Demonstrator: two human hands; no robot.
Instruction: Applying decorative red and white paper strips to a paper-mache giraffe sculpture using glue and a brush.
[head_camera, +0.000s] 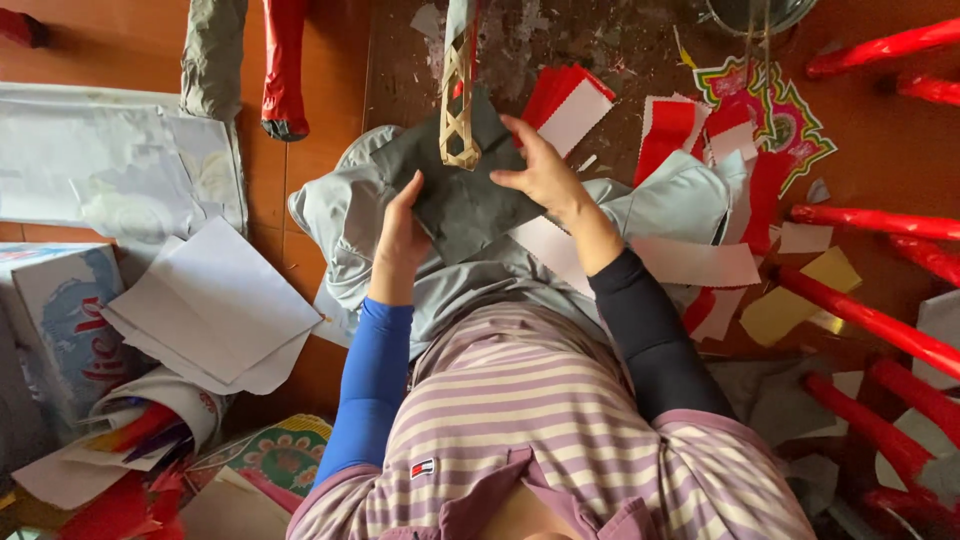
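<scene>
Paper-strewn wooden floor (320, 160) below — both hands grip a grey paper sheet (460, 205): left hand (400, 235) at its edge, right hand (545, 175) beside a woven bamboo strip (460, 100).

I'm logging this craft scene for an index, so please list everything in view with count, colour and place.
grey paper sheet: one, dark grey, centre, held by both hands
woven strip frame: one, tan lattice, rising from the grey sheet's top edge
red-and-white card stack: one fanned stack, upper centre
printed cut-out: one, multicoloured, upper right
red wrapped sticks: several, red, right side
yellow paper pieces: two, right of centre
white folded sheets: one pile, left
cardboard box: one, white with blue and red, far left
left hand: on the sheet's left edge, blue sleeve
right hand: on the sheet's right edge, black sleeve
</scene>
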